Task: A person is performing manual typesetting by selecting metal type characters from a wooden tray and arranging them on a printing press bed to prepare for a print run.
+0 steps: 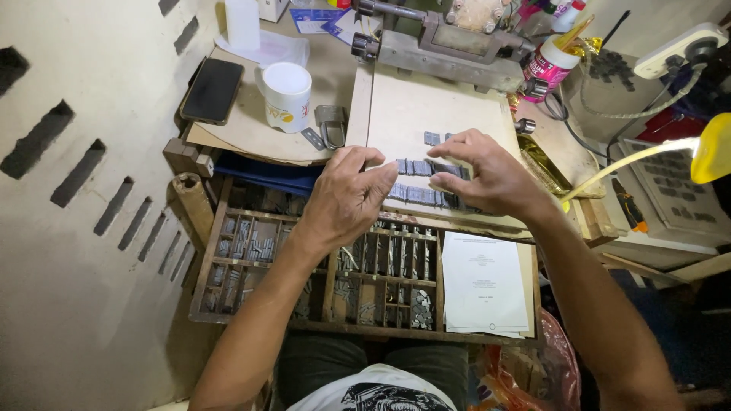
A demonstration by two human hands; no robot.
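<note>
My left hand [346, 199] and my right hand [487, 173] hover over rows of small grey metal type blocks [420, 169] lying on a pale wooden board [411, 106]. Fingertips of both hands press on the rows from the left and right ends. A couple of loose blocks [432, 138] lie just above the rows. Whether either hand pinches a block is hidden by the fingers.
A wooden compartment tray [251, 251] with several metal type pieces rests on my lap, a white paper sheet [483, 283] on its right side. A white mug [287, 95], black phone [212, 90], metal press [449, 47], glue bottle [550, 65] and yellow lamp [714, 148] surround the board.
</note>
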